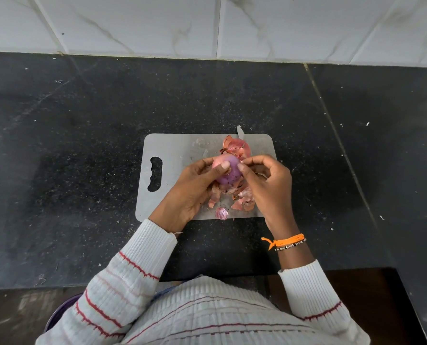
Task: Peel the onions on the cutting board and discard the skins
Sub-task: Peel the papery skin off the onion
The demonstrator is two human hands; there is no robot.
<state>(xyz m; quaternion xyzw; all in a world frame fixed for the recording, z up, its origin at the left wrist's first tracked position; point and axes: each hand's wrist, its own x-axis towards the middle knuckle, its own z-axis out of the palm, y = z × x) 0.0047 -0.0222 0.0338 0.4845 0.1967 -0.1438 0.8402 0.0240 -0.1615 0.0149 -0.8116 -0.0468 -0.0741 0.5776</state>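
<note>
A purple-pink onion [228, 174] is held above the grey cutting board [172, 155]. My left hand [191, 192] cups it from the left, thumb pressed on its top. My right hand [264, 185] pinches at the onion's right side with thumb and forefinger on a bit of skin. Loose reddish skins [243, 201] lie on the board below the onion, and a bigger heap of skins [237, 148] lies behind it. A knife tip [240, 131] pokes out past the board's far edge, its remainder hidden by skins.
The board rests on a dark speckled stone counter [83, 145] with a white tiled wall [207, 26] behind. Small skin flecks are scattered over the counter. A purple-rimmed container [58, 317] shows below the counter edge at lower left.
</note>
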